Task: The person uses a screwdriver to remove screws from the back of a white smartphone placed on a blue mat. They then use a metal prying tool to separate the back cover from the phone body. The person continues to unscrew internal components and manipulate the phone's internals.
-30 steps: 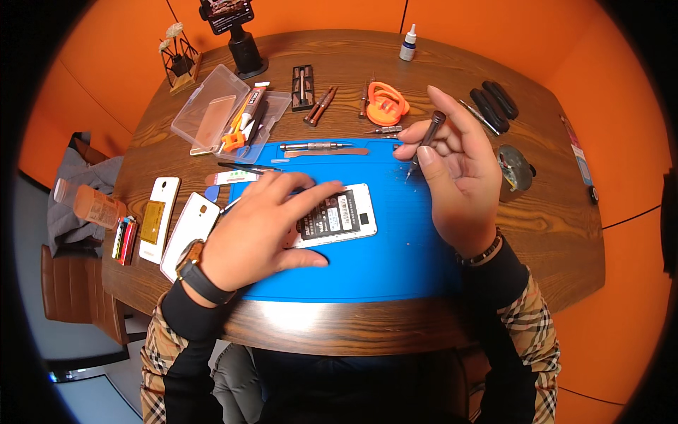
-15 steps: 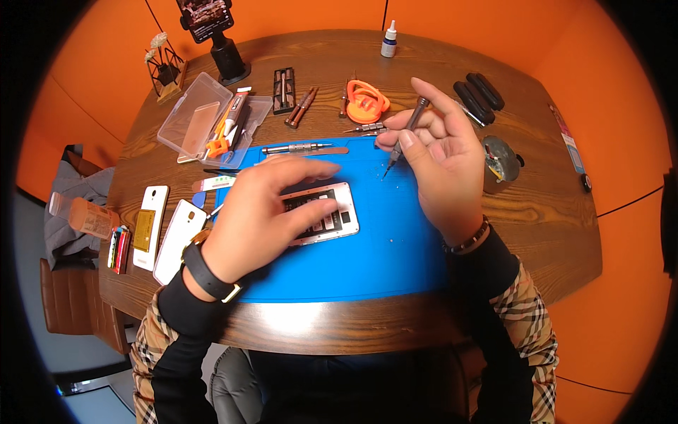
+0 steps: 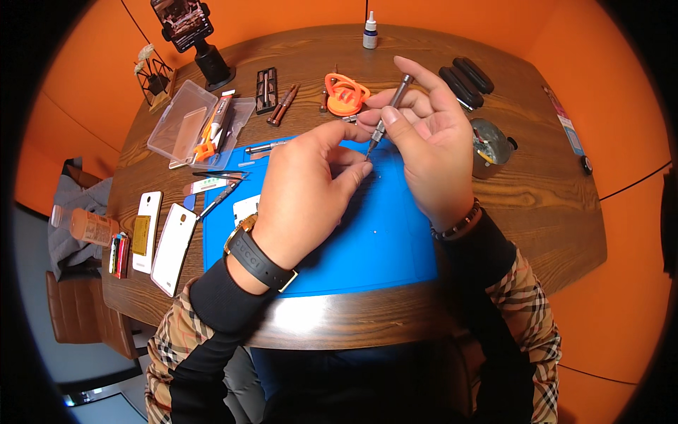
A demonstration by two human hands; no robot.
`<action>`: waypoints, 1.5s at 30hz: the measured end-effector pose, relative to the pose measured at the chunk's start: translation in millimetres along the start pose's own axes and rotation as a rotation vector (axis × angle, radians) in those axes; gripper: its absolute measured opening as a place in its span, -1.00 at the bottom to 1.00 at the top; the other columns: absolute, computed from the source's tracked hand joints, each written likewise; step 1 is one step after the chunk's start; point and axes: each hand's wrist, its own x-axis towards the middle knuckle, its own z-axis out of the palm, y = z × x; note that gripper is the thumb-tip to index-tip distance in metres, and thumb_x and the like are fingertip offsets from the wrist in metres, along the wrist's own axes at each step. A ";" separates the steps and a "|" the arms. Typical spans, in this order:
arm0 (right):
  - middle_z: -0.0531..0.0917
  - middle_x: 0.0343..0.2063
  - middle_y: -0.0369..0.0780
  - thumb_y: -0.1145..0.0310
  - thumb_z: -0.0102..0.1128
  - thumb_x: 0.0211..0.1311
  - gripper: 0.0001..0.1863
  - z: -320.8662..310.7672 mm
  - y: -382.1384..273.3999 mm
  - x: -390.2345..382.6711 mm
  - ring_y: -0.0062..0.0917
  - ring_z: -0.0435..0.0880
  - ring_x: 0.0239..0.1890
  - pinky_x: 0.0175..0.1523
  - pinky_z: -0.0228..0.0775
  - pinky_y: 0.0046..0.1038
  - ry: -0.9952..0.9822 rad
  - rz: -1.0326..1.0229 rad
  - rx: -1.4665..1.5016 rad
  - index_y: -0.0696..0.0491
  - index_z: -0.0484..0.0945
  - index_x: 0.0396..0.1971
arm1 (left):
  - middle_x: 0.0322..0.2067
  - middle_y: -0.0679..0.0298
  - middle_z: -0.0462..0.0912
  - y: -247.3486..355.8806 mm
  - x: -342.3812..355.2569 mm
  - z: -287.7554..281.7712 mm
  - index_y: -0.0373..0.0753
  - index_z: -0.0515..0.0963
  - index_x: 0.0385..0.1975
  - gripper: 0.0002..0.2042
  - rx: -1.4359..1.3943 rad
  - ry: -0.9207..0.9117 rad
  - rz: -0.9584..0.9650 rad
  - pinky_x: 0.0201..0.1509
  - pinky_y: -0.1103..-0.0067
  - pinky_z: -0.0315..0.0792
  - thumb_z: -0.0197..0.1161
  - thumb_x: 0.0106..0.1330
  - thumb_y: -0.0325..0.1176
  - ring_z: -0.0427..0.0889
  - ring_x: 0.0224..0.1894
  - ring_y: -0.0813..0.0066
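My right hand (image 3: pixel 434 145) grips a slim grey screwdriver (image 3: pixel 390 113), tilted with its bit pointing down and left over the blue mat (image 3: pixel 339 261). My left hand (image 3: pixel 304 184) has thumb and fingertips pinched together at the bit. Whatever they hold there is too small to make out. Beneath my left hand and wrist lies an opened phone, mostly hidden; only a white corner (image 3: pixel 246 210) peeks out. A tiny screw-like speck (image 3: pixel 375 232) rests on the mat, with others near the bit.
A white phone (image 3: pixel 146 233) and a white back cover (image 3: pixel 174 249) lie to the left. Behind them sits a clear plastic box (image 3: pixel 185 124) with tools. Further back are an orange suction cup (image 3: pixel 345 95), a dropper bottle (image 3: pixel 370 32) and a phone stand (image 3: pixel 212 63). A round jar (image 3: pixel 489 148) stands right.
My left hand has moved right and up from the opened phone to the screwdriver's bit, its fingers closing into a pinch. The screwdriver has risen slightly. The whole view has shifted a little.
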 end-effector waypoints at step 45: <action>0.75 0.07 -0.01 0.64 0.17 0.66 -0.42 -21.9 -0.5 13.4 -0.34 0.86 0.10 0.29 0.79 -0.26 -0.002 -0.204 -0.110 0.20 0.34 0.59 | -0.21 0.06 0.92 -26.9 25.9 30.2 -0.22 0.76 0.20 -0.60 0.471 0.046 0.179 0.01 0.29 0.75 0.49 0.35 -0.57 0.92 -0.14 0.02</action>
